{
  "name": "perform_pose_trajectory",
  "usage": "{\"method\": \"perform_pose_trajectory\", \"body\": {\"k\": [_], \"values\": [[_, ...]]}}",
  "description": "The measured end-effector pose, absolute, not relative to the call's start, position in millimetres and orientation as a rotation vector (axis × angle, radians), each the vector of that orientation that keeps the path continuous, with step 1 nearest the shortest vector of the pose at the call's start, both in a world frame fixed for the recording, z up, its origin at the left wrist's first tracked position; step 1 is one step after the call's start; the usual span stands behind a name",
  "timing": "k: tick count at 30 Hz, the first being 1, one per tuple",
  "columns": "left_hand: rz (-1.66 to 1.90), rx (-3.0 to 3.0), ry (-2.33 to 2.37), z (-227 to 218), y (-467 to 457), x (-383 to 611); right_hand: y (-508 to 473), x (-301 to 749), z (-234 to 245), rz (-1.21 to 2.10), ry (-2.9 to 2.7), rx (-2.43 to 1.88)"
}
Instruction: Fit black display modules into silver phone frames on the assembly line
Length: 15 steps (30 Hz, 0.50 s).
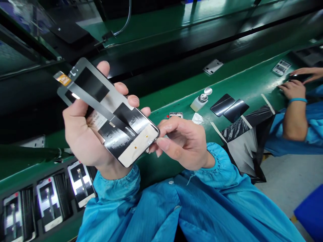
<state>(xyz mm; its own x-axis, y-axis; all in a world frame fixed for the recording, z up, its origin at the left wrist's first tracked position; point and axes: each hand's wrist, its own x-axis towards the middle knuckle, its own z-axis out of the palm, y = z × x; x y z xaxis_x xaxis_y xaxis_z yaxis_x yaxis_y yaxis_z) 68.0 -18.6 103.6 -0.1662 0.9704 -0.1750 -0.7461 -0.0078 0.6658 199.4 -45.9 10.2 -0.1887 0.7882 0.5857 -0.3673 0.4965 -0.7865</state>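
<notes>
A phone screen panel (118,117) is tilted up in front of me with its back towards the camera. Its ribbon cable runs along the back, ending in an orange-marked connector at the upper left. My left hand (83,134) grips the panel by both long edges, thumb on the near side and fingertips around the far side. At the panel's lower right corner, my right hand (186,141) has its thumb and index finger pinched at the edge. Whether anything small lies in that pinch is hidden.
Screen panels stand in a slotted tray (63,191) at lower left. On the green bench are an open-lidded bottle (199,102), a white wipe (197,118), two dark panels (229,107) and a phone frame (213,67). A black bag (248,134) hangs at the edge. A co-worker's hands (295,89) work at right.
</notes>
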Motion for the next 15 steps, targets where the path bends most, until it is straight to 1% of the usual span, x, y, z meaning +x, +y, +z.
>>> {"method": "perform_pose_trajectory", "body": {"k": [4,9,15], "values": [[1.594,0.410,0.779,104.8,-18.8,70.8,-43.9,197.1,8.7,1.098,-1.343,-0.333],[1.619,0.427,0.782,105.0,-19.9,74.4,-41.1,194.5,7.5,1.173,-1.276,-0.376],[1.634,0.467,0.755,101.0,-22.1,71.7,-39.8,194.0,4.7,1.175,-1.250,-0.381]]}}
